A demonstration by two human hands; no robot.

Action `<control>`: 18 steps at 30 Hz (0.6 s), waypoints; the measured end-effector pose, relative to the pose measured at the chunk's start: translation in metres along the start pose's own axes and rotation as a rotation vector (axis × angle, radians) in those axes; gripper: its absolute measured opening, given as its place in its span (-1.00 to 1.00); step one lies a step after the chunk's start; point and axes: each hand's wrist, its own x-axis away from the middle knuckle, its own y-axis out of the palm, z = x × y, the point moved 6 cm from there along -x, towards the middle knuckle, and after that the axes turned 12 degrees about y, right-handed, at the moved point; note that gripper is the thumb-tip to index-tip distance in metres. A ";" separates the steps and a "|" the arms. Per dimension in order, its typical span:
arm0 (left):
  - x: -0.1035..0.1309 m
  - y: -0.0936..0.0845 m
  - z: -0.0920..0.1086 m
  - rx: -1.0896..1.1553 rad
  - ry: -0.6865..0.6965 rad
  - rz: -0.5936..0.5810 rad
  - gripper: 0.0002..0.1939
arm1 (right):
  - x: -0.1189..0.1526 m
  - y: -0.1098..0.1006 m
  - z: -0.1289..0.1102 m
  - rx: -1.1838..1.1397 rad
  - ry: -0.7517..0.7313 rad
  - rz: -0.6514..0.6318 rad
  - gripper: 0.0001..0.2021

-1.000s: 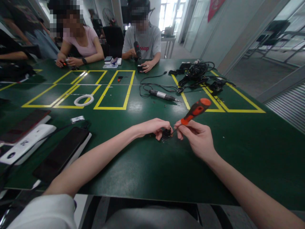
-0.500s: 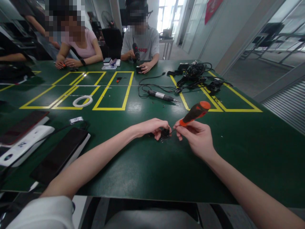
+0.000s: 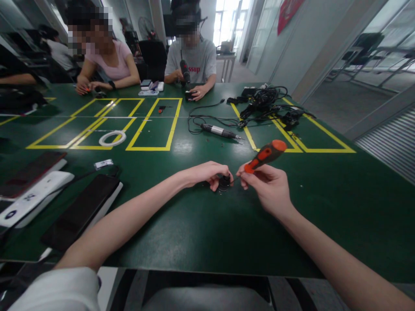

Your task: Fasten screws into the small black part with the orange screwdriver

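My left hand (image 3: 214,173) is closed around a small black part (image 3: 224,182) on the green table, its fingers hiding much of it. The part's exact kind is too small to make out. In my right hand (image 3: 267,183) is a screwdriver (image 3: 266,156) with an orange and dark grey handle. Its handle tilts up to the right, while the thin shaft points down-left at the black part. Whether the tip touches the part I cannot tell. A few tiny bits lie just below the part.
An electric screwdriver (image 3: 220,131) with a cable lies beyond my hands. Tangled black cables (image 3: 266,101) sit back right, a white ring (image 3: 112,138) left. A black phone (image 3: 82,209) and a white power strip (image 3: 35,198) lie near left. Across the table (image 3: 181,233), a co-worker (image 3: 191,60) holds a power tool.
The screwdriver has turned in my right hand, so more orange shows on its handle. My left hand and the black part stay in place.
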 end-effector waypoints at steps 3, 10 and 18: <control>0.000 0.000 0.001 -0.011 0.015 -0.019 -0.68 | -0.002 0.002 0.002 -0.030 0.009 -0.036 -0.70; 0.000 0.000 0.000 -0.015 0.017 -0.030 -0.69 | 0.001 0.005 0.002 -0.094 0.005 -0.043 -0.69; 0.000 0.002 0.005 -0.037 0.032 -0.033 -0.68 | -0.001 0.006 0.002 -0.085 0.012 -0.102 -0.70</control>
